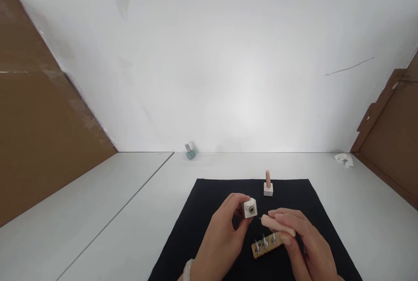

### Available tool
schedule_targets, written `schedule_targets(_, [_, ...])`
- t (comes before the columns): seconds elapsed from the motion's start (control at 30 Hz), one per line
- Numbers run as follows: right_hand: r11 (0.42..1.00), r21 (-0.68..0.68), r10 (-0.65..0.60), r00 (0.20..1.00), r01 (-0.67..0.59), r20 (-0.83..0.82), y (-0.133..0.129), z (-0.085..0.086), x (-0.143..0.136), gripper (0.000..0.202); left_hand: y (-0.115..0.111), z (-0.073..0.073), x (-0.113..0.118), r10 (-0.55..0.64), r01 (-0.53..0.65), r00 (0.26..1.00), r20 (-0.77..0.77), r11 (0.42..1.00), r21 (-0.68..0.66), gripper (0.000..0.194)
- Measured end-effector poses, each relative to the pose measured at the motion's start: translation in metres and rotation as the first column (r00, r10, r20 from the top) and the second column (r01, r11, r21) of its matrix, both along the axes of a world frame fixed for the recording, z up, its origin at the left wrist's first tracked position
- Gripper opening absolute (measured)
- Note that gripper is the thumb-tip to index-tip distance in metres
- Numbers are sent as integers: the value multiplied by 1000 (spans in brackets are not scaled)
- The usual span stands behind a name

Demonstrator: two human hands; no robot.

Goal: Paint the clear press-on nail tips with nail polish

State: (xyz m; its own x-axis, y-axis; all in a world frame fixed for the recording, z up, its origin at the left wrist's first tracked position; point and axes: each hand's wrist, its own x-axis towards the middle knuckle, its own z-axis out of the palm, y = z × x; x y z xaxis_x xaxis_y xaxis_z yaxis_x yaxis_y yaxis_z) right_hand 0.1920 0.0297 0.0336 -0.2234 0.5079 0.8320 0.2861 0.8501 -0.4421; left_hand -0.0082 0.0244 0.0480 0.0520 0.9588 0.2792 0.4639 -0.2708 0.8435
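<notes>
My left hand (pixel 225 233) grips a small white square bottle (pixel 250 208) between thumb and fingers, its open neck tilted toward the camera. In my right hand (pixel 305 237) is a pale pink cap (pixel 277 225), held by its sides, with a thin dark tip pointing at the bottle; the two are apart. Below them, a tan strip (pixel 267 246) with several upright shiny metal clips lies on the black mat, partly behind my right fingers. Behind the hands stands a closed white bottle (pixel 268 190) with a pink cap.
The black mat (pixel 202 202) lies on a white table (pixel 130 224). A teal-based bottle (pixel 190 154) with a grey cap leans near the back wall. Crumpled white tissue (pixel 344 159) lies at the back right. Brown cardboard panels (pixel 42 111) flank both sides.
</notes>
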Motion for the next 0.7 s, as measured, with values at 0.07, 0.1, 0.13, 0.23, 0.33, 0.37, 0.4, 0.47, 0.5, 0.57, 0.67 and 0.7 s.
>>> schedule_targets(0.07, [1000,-5,-13,1000,13,-1,2,-5,-1,27,0,-3,-2,-18,18,1000,3,1000,-3,24])
schedule_targets(0.1, [1000,-12,-20,1000,20,14,2,-5,-2,27,0,-4,-3,-28,28,1000,3,1000,0,23])
schedule_targets(0.13, [1000,-8,-26,999,26,27,2,-5,-2,27,-1,-5,-4,-39,39,999,6,999,0,23])
schedule_targets(0.23, [999,6,-51,992,51,118,0,-4,-1,27,-3,-6,-7,-66,66,998,14,998,-6,23])
schedule_targets(0.33, [992,13,-126,976,126,178,-4,-9,1,27,-5,-5,-8,-78,78,997,-18,997,-7,26])
schedule_targets(0.37, [989,8,-147,972,148,182,-6,-12,1,27,-6,-5,-9,-79,79,996,-36,997,-2,28])
schedule_targets(0.4, [987,7,-159,971,160,180,-6,-14,2,27,-7,-5,-9,-79,79,995,-53,997,2,30])
schedule_targets(0.47, [986,6,-166,967,168,195,-7,-17,1,27,-8,-5,-8,-81,82,994,-76,997,10,33])
schedule_targets(0.5, [987,10,-159,965,160,208,-6,-15,1,27,-9,-6,-8,-83,84,993,-86,996,12,34])
schedule_targets(0.57, [990,22,-139,965,137,222,-3,-8,-1,27,-10,-8,-8,-88,91,991,-104,995,28,36])
schedule_targets(0.67, [990,7,-138,964,140,226,2,8,-4,21,-11,-11,-8,-81,92,989,-124,992,86,39])
schedule_targets(0.7, [988,-10,-149,965,154,214,3,13,-5,18,-11,-11,-9,-74,87,990,-120,990,107,40])
